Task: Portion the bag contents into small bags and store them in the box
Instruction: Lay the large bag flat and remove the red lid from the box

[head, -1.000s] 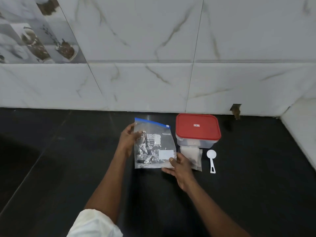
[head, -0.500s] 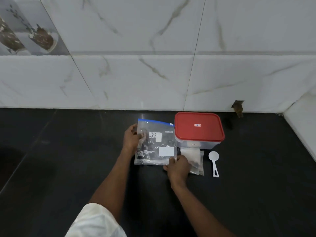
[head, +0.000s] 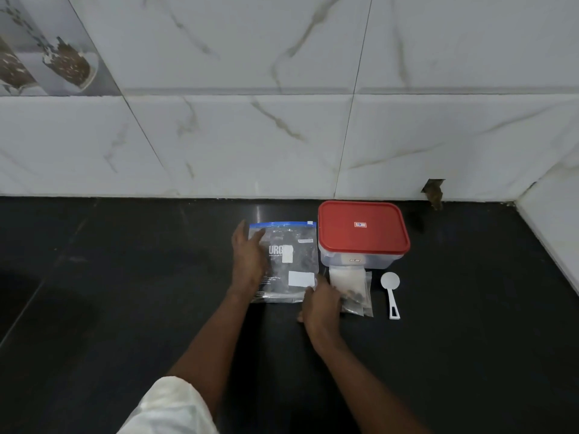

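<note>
A clear zip bag [head: 291,261] with a blue seal strip and dark print lies flat on the black counter [head: 125,292]. My left hand [head: 249,261] rests flat on its left side, fingers fairly straight. My right hand [head: 321,305] lies back-up at the bag's lower right corner, touching it; its fingertips are partly hidden. To the right stands a clear box with a red lid [head: 360,227], lid on. A small stack of little clear bags [head: 354,292] lies in front of the box, with something dark inside one. Right of them lies a white scoop [head: 390,289].
White marble-look wall tiles [head: 282,120] rise straight behind the counter. A second tiled wall [head: 557,230] closes off the right side. A small hole with a brown mark [head: 434,192] sits in the wall behind the box. My white sleeve [head: 169,408] shows at the bottom.
The zip bag went from tilted up in both hands to lying flat on the counter. My left hand now lies flat on it, and my right hand has lowered to the counter.
</note>
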Available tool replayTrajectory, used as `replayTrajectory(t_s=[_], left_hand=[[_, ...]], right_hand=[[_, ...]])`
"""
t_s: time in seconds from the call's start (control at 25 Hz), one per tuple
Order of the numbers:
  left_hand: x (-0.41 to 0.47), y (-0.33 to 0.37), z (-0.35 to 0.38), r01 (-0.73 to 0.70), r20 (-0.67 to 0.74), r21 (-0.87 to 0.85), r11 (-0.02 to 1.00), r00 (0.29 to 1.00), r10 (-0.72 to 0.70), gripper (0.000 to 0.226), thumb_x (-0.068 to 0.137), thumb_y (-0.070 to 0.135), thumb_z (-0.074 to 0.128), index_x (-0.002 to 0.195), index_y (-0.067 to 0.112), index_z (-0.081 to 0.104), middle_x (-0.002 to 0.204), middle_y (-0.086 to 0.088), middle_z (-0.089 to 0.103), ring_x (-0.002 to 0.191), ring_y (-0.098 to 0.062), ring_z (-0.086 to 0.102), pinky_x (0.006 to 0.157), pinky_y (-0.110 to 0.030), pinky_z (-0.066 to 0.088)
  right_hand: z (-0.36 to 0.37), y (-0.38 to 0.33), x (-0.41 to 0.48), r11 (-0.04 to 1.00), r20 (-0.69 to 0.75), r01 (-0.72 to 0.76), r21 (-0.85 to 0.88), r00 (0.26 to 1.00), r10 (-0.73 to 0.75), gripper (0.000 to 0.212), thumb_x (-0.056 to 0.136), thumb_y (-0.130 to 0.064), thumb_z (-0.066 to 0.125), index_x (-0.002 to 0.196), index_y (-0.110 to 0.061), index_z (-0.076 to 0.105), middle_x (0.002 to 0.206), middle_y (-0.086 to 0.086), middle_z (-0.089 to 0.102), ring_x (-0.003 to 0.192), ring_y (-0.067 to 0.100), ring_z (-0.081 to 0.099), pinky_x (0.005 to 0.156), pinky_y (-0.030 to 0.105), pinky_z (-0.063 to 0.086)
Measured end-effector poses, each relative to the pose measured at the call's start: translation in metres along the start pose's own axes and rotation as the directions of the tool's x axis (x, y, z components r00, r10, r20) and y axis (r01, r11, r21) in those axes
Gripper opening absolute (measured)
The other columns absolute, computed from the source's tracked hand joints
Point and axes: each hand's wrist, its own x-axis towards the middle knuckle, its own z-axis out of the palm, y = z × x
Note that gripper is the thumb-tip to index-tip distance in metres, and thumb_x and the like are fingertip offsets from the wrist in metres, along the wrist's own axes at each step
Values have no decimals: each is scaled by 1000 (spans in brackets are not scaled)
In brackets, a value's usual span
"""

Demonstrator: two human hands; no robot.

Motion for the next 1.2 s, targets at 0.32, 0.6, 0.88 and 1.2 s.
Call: replayTrajectory(t_s=[0.32, 0.6, 0.88, 1.2], left_hand=[[-29, -14, 40, -349, 348, 555, 755, 922, 169, 89, 83, 82, -1, 159, 39, 16, 170, 0, -2, 157, -30, -8, 120, -58, -11], [4, -10, 35, -388, 422, 576, 719, 895, 145, 70, 98, 70, 22, 160, 41, 10, 170, 1, -5, 156, -28, -11, 120, -63, -10], [10, -9, 36, -404, 450, 567, 717, 882, 141, 72, 97, 71, 22, 160, 41, 5, 170, 2, -11, 156, -27, -15, 121, -62, -10], [10, -9, 37, -414, 462, 566, 712, 876, 142, 77, 94, 74, 21, 160, 39, 2, 169, 1, -13, 155, -28, -16, 120, -63, -12]], right_hand=[[-3, 2, -9, 973, -21, 123, 193, 992, -121, 51, 90, -14, 44, 140, -23, 39, 121, 5, 64, 96, 24, 71, 79, 34, 60], [-26, 33, -64, 969, 90, 168, 181, 978, -186, 39, 95, -3, 45, 132, -12, 54, 103, 6, 65, 89, 12, 66, 86, 32, 56], [-47, 63, -65, 940, 120, 260, 219, 949, -290, 30, 96, 1, 43, 118, -4, 63, 104, 4, 64, 87, 2, 67, 81, 13, 54], [-51, 66, -56, 910, 126, 291, 297, 932, -339, 27, 95, 0, 47, 113, -8, 65, 95, -2, 66, 83, 5, 69, 77, 28, 60]])
